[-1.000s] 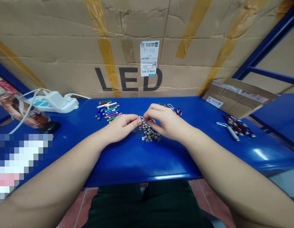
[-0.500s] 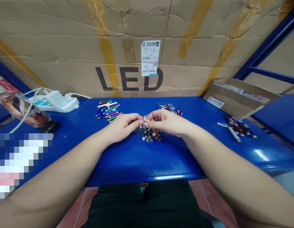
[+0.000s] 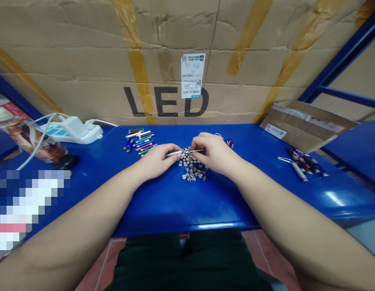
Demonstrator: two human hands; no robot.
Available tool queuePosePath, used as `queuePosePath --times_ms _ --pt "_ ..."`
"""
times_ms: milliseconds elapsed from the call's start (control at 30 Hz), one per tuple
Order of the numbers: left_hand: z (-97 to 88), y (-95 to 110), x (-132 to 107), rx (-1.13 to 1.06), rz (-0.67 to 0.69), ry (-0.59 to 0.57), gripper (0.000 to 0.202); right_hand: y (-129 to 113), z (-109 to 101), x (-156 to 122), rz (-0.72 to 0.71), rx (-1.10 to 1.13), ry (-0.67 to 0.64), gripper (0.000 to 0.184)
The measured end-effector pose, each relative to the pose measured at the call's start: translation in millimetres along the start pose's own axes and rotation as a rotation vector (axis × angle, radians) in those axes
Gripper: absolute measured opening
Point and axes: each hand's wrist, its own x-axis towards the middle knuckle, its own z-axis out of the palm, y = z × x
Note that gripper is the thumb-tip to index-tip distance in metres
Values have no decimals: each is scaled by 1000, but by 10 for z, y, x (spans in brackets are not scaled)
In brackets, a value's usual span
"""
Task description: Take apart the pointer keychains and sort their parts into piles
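My left hand (image 3: 161, 161) is closed around a short silver tube (image 3: 173, 153) that points to the right. My right hand (image 3: 212, 151) pinches a thin, dark and silver piece (image 3: 197, 150), its end close to the tube's tip; whether they touch I cannot tell. Under the fingers lie small round silver discs like button cells (image 3: 185, 162). Nearer to me is a heap of small metal end caps (image 3: 192, 173). Beyond my left hand lie several coloured metal tubes (image 3: 143, 139). Coloured clips with wire loops (image 3: 229, 142) lie behind my right hand, mostly hidden by it.
Several pen-like torches with clips (image 3: 305, 163) lie on the blue table (image 3: 187, 206) at the right, before a small cardboard box (image 3: 305, 123). A power strip (image 3: 81, 131) and a drink bottle (image 3: 32, 135) are at the left. A large carton (image 3: 93, 81) stands behind.
The silver tube now shows between my left fingers. My right hand has shifted slightly up and right, turned over more, and shows a thin piece where a silver loop was seen.
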Motion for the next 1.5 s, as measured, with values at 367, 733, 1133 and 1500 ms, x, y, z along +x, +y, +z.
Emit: queuePosePath --times_ms 367,733,1133,1500 --pt "7 -42 -5 264 86 47 39 32 -82 19 222 -78 -107 11" --pt "-7 50 -20 130 89 160 25 71 -54 23 463 431 -115 14" --pt "-301 66 -93 106 -48 237 29 51 -101 31 471 953 -2 20" --pt "-668 -59 -154 424 -275 32 31 116 -186 30 449 864 60 14"
